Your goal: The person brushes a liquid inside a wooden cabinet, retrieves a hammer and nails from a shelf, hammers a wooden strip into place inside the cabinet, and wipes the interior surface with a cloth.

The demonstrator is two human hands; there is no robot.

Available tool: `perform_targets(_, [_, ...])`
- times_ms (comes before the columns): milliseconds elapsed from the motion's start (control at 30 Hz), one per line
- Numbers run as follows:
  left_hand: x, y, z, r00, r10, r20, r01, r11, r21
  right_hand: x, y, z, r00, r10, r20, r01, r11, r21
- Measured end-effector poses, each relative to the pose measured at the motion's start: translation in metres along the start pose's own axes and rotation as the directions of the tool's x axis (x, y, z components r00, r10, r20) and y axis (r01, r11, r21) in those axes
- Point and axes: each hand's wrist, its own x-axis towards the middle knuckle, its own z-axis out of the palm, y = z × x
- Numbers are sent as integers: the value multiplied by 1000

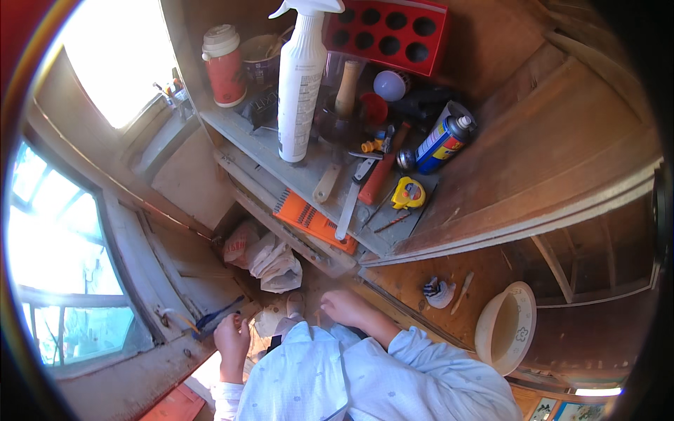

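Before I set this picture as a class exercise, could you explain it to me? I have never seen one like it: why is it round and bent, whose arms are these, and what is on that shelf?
There is no machine here. A person wears a wide fisheye camera on the head, looking down, so straight boards bend near the rim. The pale blue sleeves at the bottom are that person's own.

The left hand is closed, by the window frame; whether it grips anything is unclear. The right hand reaches down toward a light, crumpled bundle on the floor; I cannot tell whether it holds anything.

Above is a grey shelf crowded with things: a white spray bottle, a red lidded jar, a blue aerosol can, a yellow tape measure and a red tray with round holes. To the right a cream bowl sits on wooden boards.
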Motion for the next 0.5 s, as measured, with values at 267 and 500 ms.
perform_targets(267, [156, 138, -20, 846, 405, -348, -516, 786, -340, 3, -10, -16, 992, 128, -23, -127, 991, 28])
perform_targets(500, [266, 219, -38, 760, 461, -458, -601, 766, -228, -1, -4, -6, 960, 278, -42, -278, 961, 13])
